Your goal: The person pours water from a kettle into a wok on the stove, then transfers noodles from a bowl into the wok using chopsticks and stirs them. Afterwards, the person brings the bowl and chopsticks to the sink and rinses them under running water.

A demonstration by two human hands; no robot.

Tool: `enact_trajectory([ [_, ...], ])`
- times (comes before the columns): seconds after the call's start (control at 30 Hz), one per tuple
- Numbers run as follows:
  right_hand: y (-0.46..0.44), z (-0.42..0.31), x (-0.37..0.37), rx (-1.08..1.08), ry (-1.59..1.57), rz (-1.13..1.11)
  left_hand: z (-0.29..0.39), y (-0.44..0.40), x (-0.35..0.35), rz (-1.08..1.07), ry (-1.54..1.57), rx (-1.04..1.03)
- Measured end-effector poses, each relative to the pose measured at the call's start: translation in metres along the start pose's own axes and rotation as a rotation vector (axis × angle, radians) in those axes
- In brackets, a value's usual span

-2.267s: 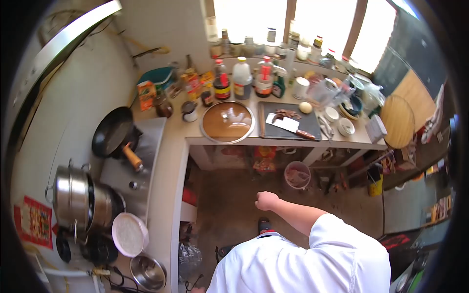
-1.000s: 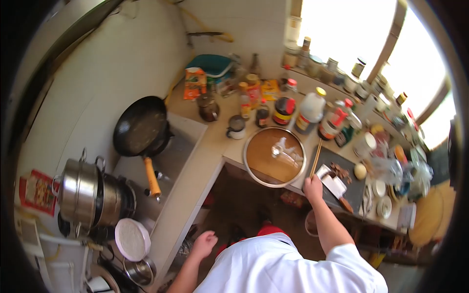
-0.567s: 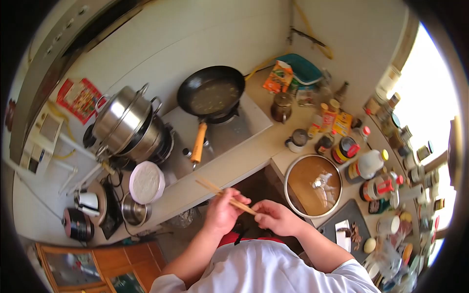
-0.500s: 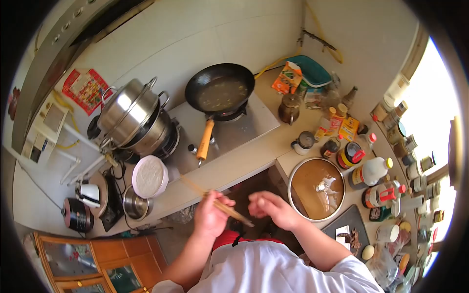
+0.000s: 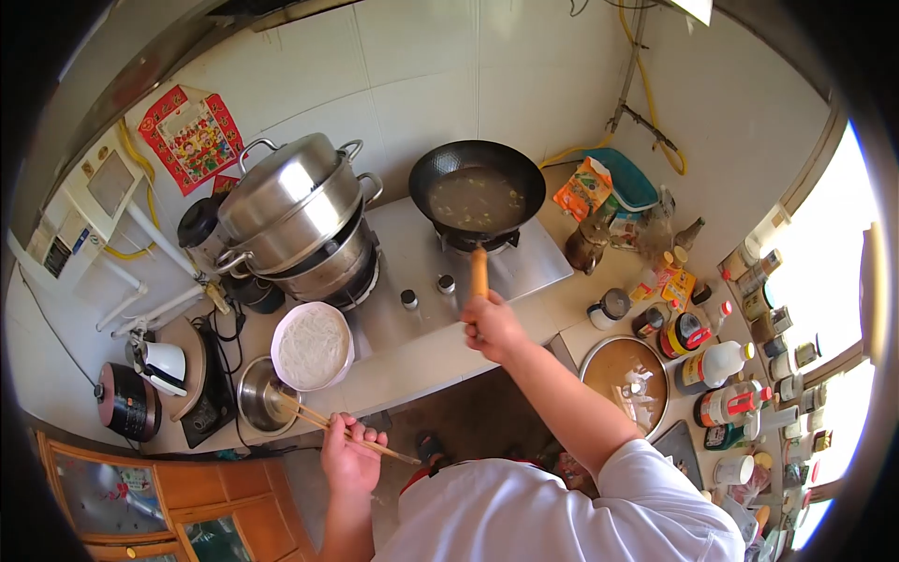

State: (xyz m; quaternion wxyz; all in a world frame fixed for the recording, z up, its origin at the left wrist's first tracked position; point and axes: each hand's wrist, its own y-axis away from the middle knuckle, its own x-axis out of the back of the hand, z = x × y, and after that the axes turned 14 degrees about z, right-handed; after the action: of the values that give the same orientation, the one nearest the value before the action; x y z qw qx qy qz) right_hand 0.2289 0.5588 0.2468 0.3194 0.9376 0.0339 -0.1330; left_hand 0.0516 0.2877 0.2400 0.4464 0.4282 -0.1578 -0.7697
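My right hand (image 5: 493, 328) is wrapped round the wooden handle (image 5: 479, 270) of a black wok (image 5: 440, 169). The wok sits on the stove's right burner and holds cloudy liquid with small bits floating in it. Lower left, my left hand (image 5: 348, 456) grips a pair of chopsticks (image 5: 311, 414). Their far ends point over a steel basin (image 5: 249, 398) on the counter; whether they touch it I cannot tell. Behind the basin stands a pale pink bowl (image 5: 349, 358) filled with white, noodle-like strands.
A stacked steel steamer (image 5: 290, 201) occupies the left burner. Two stove knobs (image 5: 409, 299) face the counter edge. At right are a large round pan (image 5: 585, 361), a glass-lidded jar (image 5: 611, 307) and several sauce bottles (image 5: 709, 367). A rice cooker (image 5: 126, 403) and kettle (image 5: 166, 365) stand far left.
My right hand has reached forward and taken hold of the wok handle. My left hand has moved left and down with the chopsticks, toward the basin. The view has shifted too.
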Motion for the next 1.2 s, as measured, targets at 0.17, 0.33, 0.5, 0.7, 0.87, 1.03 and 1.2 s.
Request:
enact_trajectory([
  [0.17,0.001,-0.024,0.048,0.030,0.078,0.037,0.037,-0.040,0.019,-0.029,-0.054,0.019],
  [0.33,0.007,-0.054,0.081,-0.009,0.139,0.005,0.050,-0.056,-0.001,-0.049,-0.036,0.131],
  [0.5,0.020,-0.065,0.092,0.005,0.297,0.022,0.037,-0.063,-0.029,-0.124,0.096,0.206],
  [0.7,0.082,-0.049,0.086,0.531,0.435,-0.305,0.009,-0.060,-0.078,-0.260,0.319,0.380],
  [0.87,0.089,0.002,0.010,0.307,0.263,-0.741,-0.012,-0.034,-0.112,-0.328,0.244,0.408],
  [1.03,0.076,0.020,-0.036,0.558,0.256,-0.626,-0.024,-0.055,-0.090,-0.603,0.281,0.428],
  [1.2,0.049,0.015,-0.068,0.384,0.193,-0.463,0.005,-0.069,-0.014,-0.022,0.126,0.431],
])
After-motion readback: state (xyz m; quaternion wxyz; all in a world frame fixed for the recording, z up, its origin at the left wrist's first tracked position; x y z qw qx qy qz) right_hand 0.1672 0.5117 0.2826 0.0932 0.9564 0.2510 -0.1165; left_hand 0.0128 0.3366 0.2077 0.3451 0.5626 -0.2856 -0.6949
